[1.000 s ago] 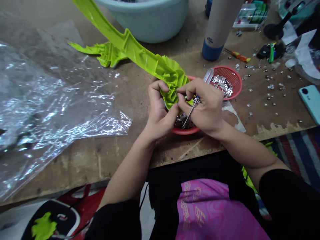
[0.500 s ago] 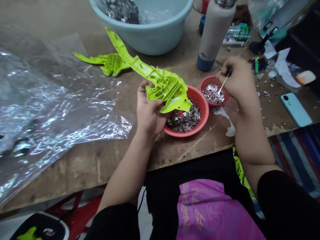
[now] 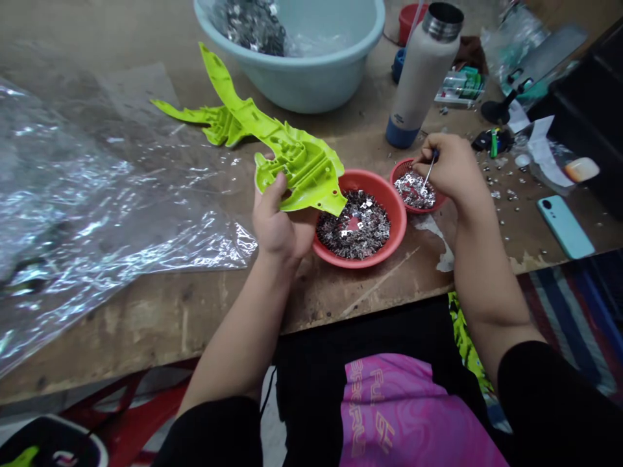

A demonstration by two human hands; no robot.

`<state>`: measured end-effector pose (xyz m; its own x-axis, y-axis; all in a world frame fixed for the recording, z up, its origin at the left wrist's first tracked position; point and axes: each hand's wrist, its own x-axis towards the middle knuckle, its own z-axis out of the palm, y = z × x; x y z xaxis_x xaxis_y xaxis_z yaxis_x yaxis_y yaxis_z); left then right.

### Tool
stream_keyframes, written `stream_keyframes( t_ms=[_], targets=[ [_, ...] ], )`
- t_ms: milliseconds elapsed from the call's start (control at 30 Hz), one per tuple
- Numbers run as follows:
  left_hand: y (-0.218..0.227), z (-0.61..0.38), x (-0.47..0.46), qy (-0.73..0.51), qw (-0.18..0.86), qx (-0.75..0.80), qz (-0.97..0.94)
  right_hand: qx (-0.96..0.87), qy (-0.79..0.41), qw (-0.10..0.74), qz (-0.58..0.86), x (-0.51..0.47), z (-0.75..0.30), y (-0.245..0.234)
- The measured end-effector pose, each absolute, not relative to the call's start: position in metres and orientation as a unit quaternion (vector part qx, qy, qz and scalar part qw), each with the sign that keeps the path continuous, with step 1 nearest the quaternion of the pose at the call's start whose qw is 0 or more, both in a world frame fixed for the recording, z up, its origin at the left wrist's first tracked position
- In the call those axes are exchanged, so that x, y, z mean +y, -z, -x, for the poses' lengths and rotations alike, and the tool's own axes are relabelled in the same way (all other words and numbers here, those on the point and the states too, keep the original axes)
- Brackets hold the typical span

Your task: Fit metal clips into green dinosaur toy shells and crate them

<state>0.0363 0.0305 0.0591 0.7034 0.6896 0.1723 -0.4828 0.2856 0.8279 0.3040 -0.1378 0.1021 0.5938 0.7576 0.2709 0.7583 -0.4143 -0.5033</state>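
Brown, scuffed wood forms the tabletop (image 3: 160,327) beneath both hands. Two lime-green plastic pieces show: one piece (image 3: 302,165) sits in the left hand (image 3: 278,227), its thumb pressed over the near edge and the other fingers mostly hidden behind; the second piece (image 3: 221,123) lies beyond those fingers. One thin metal tool (image 3: 429,170) is pinched in the fingers of the right hand (image 3: 452,165), slanting down from them into one small red basket (image 3: 419,209) of metal clips (image 3: 409,188), too many to count. One larger red bowl (image 3: 398,224), also holding clips, stands between the hands. Beyond the fingers stand one pale blue basin (image 3: 311,81) and one bottle (image 3: 419,81); one phone (image 3: 565,227) lies right of the right fingers.
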Motion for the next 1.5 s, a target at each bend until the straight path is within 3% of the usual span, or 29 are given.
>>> stream_keyframes(
  t_ms=[100,233,400,633,867,1033,1200,1300,1500],
  targets=[
    [-0.066,-0.037,0.017,-0.431,0.790,0.127,-0.417,-0.454,0.031,0.372,0.809,-0.136,-0.282,-0.115],
    [-0.076,-0.036,-0.002,-0.381,0.827,0.116,-0.396,-0.496,0.000,0.508,0.704,-0.124,-0.227,-0.115],
    [-0.075,-0.037,-0.013,-0.355,0.829,0.065,-0.427,-0.563,0.031,0.565,0.602,-0.107,-0.173,-0.090],
    [-0.064,-0.037,-0.006,-0.346,0.817,0.062,-0.457,-0.632,0.029,0.531,0.563,-0.106,-0.166,-0.081],
    [-0.076,-0.032,-0.015,-0.305,0.848,0.137,-0.411,-0.508,-0.119,0.580,0.625,-0.112,-0.161,-0.093],
    [-0.077,-0.030,-0.010,-0.248,0.857,0.144,-0.427,-0.510,-0.215,0.567,0.610,-0.114,-0.178,-0.092],
    [-0.075,-0.029,-0.002,-0.213,0.868,0.113,-0.434,-0.544,-0.088,0.566,0.613,-0.121,-0.181,-0.099],
    [-0.076,-0.028,0.004,-0.146,0.873,0.132,-0.446,-0.643,0.008,0.545,0.539,-0.121,-0.181,-0.104],
    [-0.074,-0.028,0.010,-0.067,0.896,0.063,-0.435,-0.690,-0.047,0.387,0.610,-0.121,-0.189,-0.104]
  ],
)
